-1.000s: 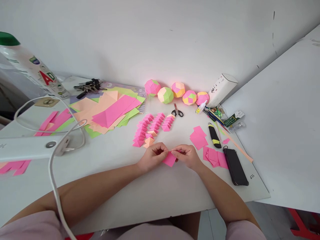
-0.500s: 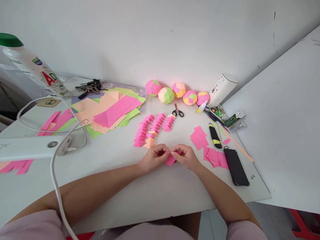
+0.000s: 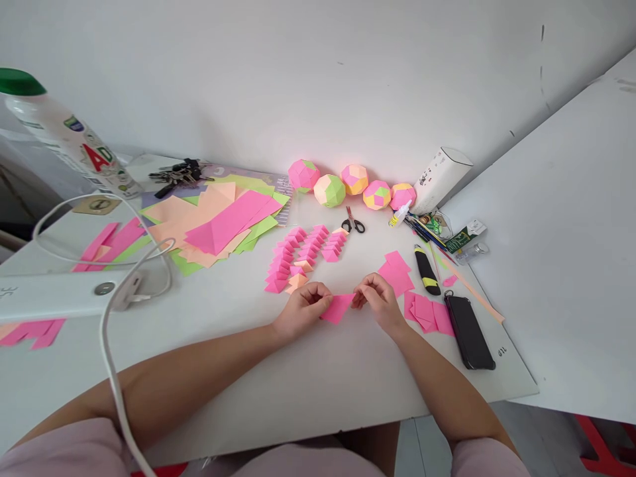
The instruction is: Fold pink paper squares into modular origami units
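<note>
A small folded pink paper is held between both hands just above the white table. My left hand pinches its left edge, fingers curled. My right hand pinches its right corner with thumb and forefinger. Just behind the hands lie rows of folded pink and peach paper units. Loose pink paper squares lie right of my right hand, with more pink squares beside the phone.
Several paper balls line the wall behind small scissors. Coloured sheets and keys sit back left. A black phone, cutter, pens and white box stand right. A lamp arm with cable and bottle lie left.
The hands have drawn slightly apart and the pink paper, pressed narrow half a second ago, now shows flatter and wider between them. My right hand has moved a little right and up.
</note>
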`<state>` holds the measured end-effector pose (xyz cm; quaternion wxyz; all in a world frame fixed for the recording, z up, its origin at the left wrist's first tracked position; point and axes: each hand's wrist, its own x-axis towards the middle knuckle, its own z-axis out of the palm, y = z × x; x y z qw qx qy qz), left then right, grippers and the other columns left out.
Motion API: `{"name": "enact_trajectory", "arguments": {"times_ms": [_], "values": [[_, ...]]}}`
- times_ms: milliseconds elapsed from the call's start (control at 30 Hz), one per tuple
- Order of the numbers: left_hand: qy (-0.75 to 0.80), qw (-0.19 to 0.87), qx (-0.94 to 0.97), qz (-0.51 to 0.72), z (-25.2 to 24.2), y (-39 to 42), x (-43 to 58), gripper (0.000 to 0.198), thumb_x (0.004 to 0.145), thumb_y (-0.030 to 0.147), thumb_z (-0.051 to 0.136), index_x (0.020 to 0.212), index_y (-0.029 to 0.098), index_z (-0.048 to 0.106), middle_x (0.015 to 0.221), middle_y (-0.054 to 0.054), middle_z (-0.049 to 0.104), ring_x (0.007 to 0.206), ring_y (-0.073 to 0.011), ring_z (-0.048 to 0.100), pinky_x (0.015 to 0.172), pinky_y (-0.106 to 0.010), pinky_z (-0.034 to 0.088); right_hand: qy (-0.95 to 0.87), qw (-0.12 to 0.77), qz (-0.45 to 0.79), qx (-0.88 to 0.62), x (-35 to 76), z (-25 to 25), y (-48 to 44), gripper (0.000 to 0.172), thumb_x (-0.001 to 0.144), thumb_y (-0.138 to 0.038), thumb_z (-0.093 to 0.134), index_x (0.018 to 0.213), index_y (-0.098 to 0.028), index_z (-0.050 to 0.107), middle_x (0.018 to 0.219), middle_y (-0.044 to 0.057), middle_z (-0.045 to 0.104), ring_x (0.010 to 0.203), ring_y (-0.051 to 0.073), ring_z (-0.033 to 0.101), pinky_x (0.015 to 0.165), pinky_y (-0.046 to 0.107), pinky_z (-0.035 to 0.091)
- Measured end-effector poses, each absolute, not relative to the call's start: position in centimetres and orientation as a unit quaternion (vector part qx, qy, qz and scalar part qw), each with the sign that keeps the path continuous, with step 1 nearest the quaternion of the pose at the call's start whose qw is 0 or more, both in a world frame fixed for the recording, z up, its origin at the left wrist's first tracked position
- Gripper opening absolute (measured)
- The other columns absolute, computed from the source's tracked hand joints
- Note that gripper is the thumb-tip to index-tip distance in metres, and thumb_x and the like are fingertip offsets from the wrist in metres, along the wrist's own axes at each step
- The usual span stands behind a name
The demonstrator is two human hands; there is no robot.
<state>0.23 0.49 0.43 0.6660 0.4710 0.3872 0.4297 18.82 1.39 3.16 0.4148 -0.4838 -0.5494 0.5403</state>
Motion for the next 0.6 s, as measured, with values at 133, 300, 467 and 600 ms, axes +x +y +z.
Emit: {"name": "enact_trajectory", "arguments": {"times_ms": [133, 300, 467, 600], "values": [[0.381, 0.678, 0.468, 0.419, 0.57, 0.38, 0.3, 0.022, 0.077, 0.034, 0.059, 0.068, 0.015, 0.051, 0.064, 0.002, 0.053, 0.056, -0.0085, 0.047, 0.053, -0.022, 0.038, -0.592, 0.358, 0.556, -0.461, 18.37, 3.22, 0.93, 0.011, 0.075, -0.027, 0.063, 0.08, -0.018, 0.058, 0.069, -0.001, 0.06, 0.059, 0.012, 0.058, 0.057, 0.025, 0.049], [0.381, 0.679, 0.459, 0.428, 0.43, 0.36, 0.25, 0.022, 0.078, 0.035, 0.057, 0.07, 0.016, 0.051, 0.064, 0.003, 0.052, 0.055, -0.0083, 0.047, 0.052, -0.022, 0.038, -0.603, 0.354, 0.545, -0.463, 18.36, 3.2, 0.69, 0.018, 0.078, -0.034, 0.061, 0.071, -0.017, 0.062, 0.068, 0.001, 0.061, 0.063, 0.014, 0.06, 0.061, 0.027, 0.051], [0.38, 0.674, 0.45, 0.446, 0.5, 0.41, 0.2, 0.022, 0.079, 0.036, 0.055, 0.072, 0.017, 0.049, 0.063, 0.003, 0.049, 0.053, -0.0081, 0.047, 0.051, -0.022, 0.039, -0.611, 0.357, 0.528, -0.469, 18.61, 3.38, 0.84, 0.02, 0.078, -0.036, 0.061, 0.07, -0.018, 0.064, 0.066, 0.002, 0.061, 0.06, 0.014, 0.059, 0.058, 0.028, 0.051], [0.365, 0.689, 0.474, 0.409, 1.02, 0.28, 0.33, 0.02, 0.079, 0.036, 0.057, 0.08, 0.016, 0.053, 0.069, 0.001, 0.055, 0.058, -0.0092, 0.05, 0.054, -0.023, 0.04, -0.629, 0.337, 0.52, -0.469, 18.43, 3.4, 0.73, 0.02, 0.078, -0.035, 0.061, 0.07, -0.017, 0.064, 0.064, 0.002, 0.061, 0.059, 0.014, 0.058, 0.057, 0.027, 0.05]]}}
